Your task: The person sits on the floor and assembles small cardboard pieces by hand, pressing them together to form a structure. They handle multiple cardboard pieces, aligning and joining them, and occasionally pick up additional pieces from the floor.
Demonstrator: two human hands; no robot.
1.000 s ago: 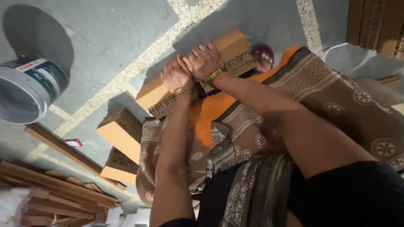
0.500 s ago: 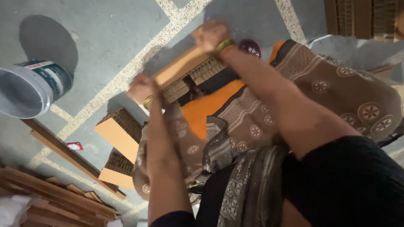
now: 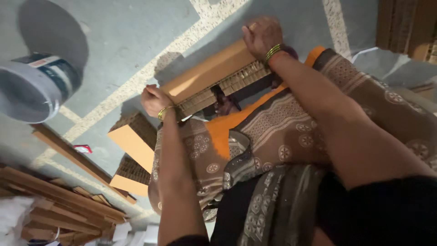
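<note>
Left grip: the left hand (image 3: 154,99) is closed over the near-left end of a long cardboard block (image 3: 214,77), the fingers curled round its corner.
Right grip: the right hand (image 3: 261,35) is closed on the far-right end of the same block, the palm pressing down on its top edge.
Why held so: with 1 hand at each end, the long piece is kept level and steady; a hold at the middle would probably let it tip.
Cardboard block: it lies slantwise above the person's lap, a smooth tan face on top and a honeycomb cut edge facing the person. Whether it rests on the knees or hangs free cannot be told.
Lap: patterned brown cloth with an orange band (image 3: 227,127) spreads under and just beside the block.
Near edge: the lower edge of the block sits close to the cloth, so there is little room on that side.
Far edge: beyond the block lies bare grey floor (image 3: 132,32) with pale speckled lines, the widest room for moving.
Left side: 2 smaller cardboard blocks (image 3: 132,146) lie on the floor near the left elbow.
Farther left: a bucket (image 3: 36,86) lies tilted, well apart from the hands.
Lower left: wooden strips (image 3: 59,200) are stacked by the floor's edge.
</note>
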